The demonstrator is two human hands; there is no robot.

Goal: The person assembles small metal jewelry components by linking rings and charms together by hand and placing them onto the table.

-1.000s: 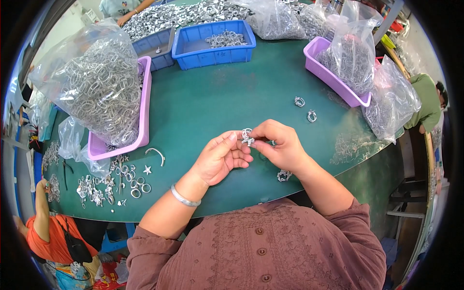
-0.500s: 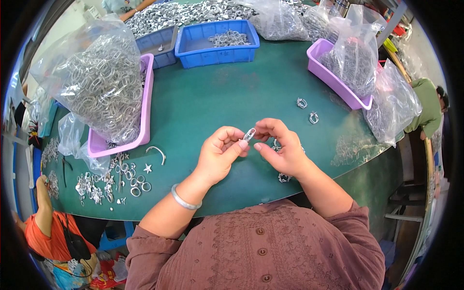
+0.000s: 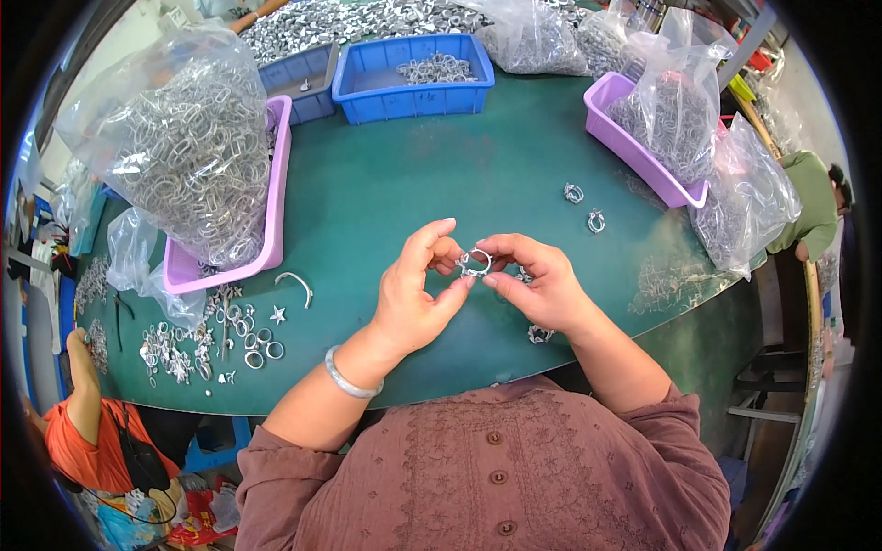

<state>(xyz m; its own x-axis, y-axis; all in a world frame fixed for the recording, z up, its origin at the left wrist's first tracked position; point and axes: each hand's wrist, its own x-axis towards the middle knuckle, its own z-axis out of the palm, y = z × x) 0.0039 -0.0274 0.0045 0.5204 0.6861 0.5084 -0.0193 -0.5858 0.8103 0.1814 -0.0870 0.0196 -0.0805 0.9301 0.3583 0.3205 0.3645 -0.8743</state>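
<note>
And here's the ring [image 3: 474, 270], right between the hands, over the near side of the green surface [image 3: 395, 174]. I'd call it light, a fingertip load. It shines like metal, so I judge it stiff, not one to bend under a casual squeeze. Probably slippery, too: smooth, curved, with very little band to press on. Where to take hold? For me, the plain band on the right, thumb against finger. The left side carries small raised bits, and those I'd treat as the fragile part, so easy pressure there.

The left hand [image 3: 413, 292] has thumb and bent fingers on that knobbly side, forefinger lifted clear. The right hand [image 3: 544, 289] pinches the opposite side between thumb and forefinger. Both grip the ring, then, and lightly, I'd say.

Now the look of it: silver-grey, round, open in the middle, bright along the band, bumpy toward the left. Too small from here for me to read those bumps. Two similar pieces [image 3: 596, 221] lie to the right on the surface, and a scatter of loose parts [image 3: 182, 354] sits far left.
</note>
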